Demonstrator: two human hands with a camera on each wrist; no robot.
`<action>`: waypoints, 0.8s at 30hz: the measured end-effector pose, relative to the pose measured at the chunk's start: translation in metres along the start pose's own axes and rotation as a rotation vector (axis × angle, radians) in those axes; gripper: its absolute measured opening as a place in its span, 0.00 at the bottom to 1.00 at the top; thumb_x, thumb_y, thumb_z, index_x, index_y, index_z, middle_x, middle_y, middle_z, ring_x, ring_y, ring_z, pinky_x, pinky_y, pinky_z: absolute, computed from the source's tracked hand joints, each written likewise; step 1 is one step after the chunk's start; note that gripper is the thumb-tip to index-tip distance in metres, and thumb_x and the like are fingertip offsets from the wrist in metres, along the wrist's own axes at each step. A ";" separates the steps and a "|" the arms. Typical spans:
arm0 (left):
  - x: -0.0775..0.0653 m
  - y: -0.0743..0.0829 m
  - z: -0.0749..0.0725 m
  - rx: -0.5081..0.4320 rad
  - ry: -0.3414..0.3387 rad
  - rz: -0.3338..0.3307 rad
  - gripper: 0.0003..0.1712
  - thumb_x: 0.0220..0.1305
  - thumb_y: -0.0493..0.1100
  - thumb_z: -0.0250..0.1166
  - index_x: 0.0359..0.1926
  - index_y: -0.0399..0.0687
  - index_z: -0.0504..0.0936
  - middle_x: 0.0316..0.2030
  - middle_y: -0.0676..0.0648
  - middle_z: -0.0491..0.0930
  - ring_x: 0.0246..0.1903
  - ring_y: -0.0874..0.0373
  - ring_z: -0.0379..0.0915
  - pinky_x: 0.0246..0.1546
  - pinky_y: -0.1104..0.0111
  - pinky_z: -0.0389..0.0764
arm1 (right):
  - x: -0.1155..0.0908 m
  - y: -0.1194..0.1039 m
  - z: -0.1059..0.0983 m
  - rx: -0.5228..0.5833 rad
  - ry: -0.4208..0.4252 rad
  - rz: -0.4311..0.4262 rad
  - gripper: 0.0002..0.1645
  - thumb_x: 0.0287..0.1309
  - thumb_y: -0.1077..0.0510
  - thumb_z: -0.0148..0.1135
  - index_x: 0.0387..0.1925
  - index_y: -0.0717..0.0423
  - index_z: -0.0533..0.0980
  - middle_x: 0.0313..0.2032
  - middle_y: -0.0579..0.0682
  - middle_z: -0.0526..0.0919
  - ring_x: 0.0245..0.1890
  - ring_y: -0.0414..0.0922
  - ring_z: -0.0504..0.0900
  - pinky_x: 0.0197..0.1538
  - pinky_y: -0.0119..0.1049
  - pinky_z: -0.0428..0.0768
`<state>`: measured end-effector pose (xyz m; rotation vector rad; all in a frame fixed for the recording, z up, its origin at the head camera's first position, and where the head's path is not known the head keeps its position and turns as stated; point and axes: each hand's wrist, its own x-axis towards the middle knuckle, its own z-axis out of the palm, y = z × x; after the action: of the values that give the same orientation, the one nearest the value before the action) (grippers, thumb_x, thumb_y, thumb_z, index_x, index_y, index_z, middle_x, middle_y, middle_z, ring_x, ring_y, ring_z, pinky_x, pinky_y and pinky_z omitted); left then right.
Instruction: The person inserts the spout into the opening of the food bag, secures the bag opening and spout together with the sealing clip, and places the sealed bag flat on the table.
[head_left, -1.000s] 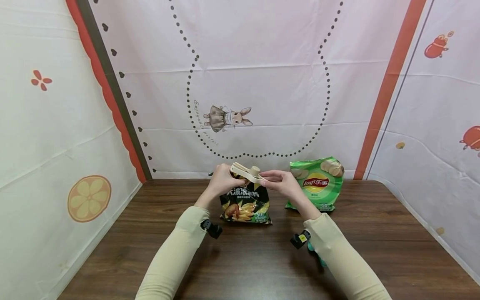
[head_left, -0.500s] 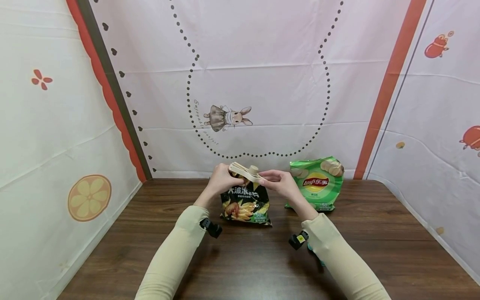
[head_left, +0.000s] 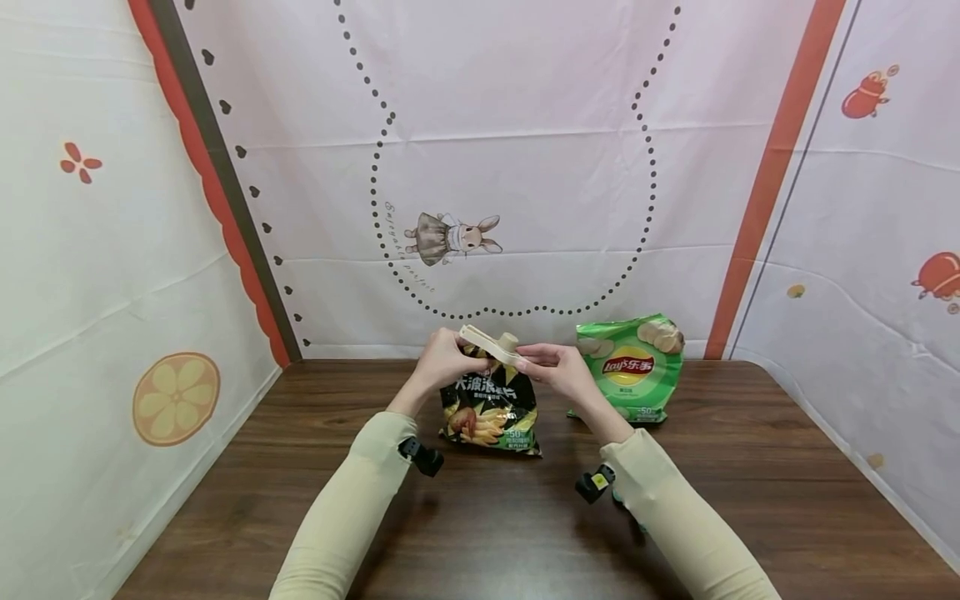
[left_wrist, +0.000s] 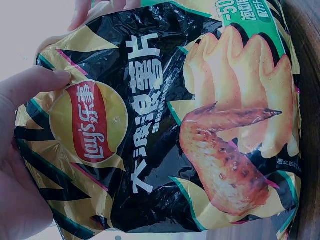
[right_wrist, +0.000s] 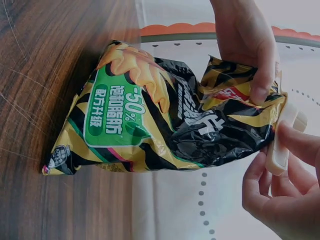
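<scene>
A black-and-gold Lay's chip bag (head_left: 491, 417) stands upright, its bottom on the table. Along its top edge lies a cream bag clip (head_left: 486, 342) with a round knob-like cap. My left hand (head_left: 444, 360) pinches the upper left of the bag, thumb on the front, as the left wrist view shows on the bag front (left_wrist: 150, 120). In the right wrist view my right hand (right_wrist: 287, 187) pinches the end of the clip (right_wrist: 278, 157) between thumb and fingers. The clip's bars look pressed together; whether they are latched, I cannot tell.
A green Lay's bag (head_left: 630, 367) stands on the right, behind my right forearm. A small teal thing (head_left: 641, 527) is mostly hidden under that forearm. The brown wooden table (head_left: 300, 483) ends at printed cloth walls (head_left: 510, 167) on the back and sides.
The clip's two bars, with a gap between them a second ago, now lie together. Both hands stay almost in place on the bag and clip.
</scene>
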<state>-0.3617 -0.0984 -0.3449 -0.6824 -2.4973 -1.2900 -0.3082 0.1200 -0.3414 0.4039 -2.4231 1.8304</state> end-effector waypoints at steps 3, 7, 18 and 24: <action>0.000 0.001 0.000 0.009 0.001 0.014 0.10 0.41 0.50 0.76 0.22 0.52 0.86 0.08 0.57 0.59 0.10 0.62 0.54 0.13 0.71 0.57 | 0.000 0.000 0.002 -0.025 0.013 -0.020 0.20 0.58 0.58 0.65 0.51 0.64 0.78 0.44 0.62 0.84 0.37 0.39 0.83 0.38 0.30 0.80; -0.001 0.002 -0.001 0.017 0.001 0.019 0.09 0.41 0.50 0.76 0.20 0.53 0.85 0.08 0.57 0.58 0.11 0.63 0.53 0.13 0.72 0.57 | -0.001 0.001 0.004 -0.050 0.028 -0.045 0.20 0.58 0.59 0.64 0.50 0.65 0.78 0.44 0.63 0.84 0.39 0.43 0.84 0.38 0.30 0.80; 0.000 0.004 -0.001 0.036 -0.001 0.036 0.11 0.42 0.49 0.76 0.18 0.50 0.84 0.07 0.58 0.58 0.11 0.63 0.52 0.13 0.72 0.55 | -0.004 -0.004 0.006 -0.054 0.057 -0.012 0.21 0.59 0.59 0.64 0.52 0.66 0.77 0.44 0.65 0.83 0.38 0.44 0.83 0.37 0.31 0.77; 0.000 0.005 -0.007 0.041 -0.028 0.044 0.13 0.42 0.51 0.77 0.23 0.49 0.85 0.10 0.56 0.66 0.11 0.63 0.57 0.14 0.71 0.61 | -0.003 -0.002 0.007 -0.055 0.096 0.008 0.20 0.57 0.59 0.65 0.50 0.63 0.79 0.43 0.63 0.84 0.34 0.37 0.82 0.37 0.29 0.77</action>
<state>-0.3589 -0.1016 -0.3373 -0.7465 -2.5091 -1.2191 -0.3047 0.1134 -0.3426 0.2948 -2.4080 1.7399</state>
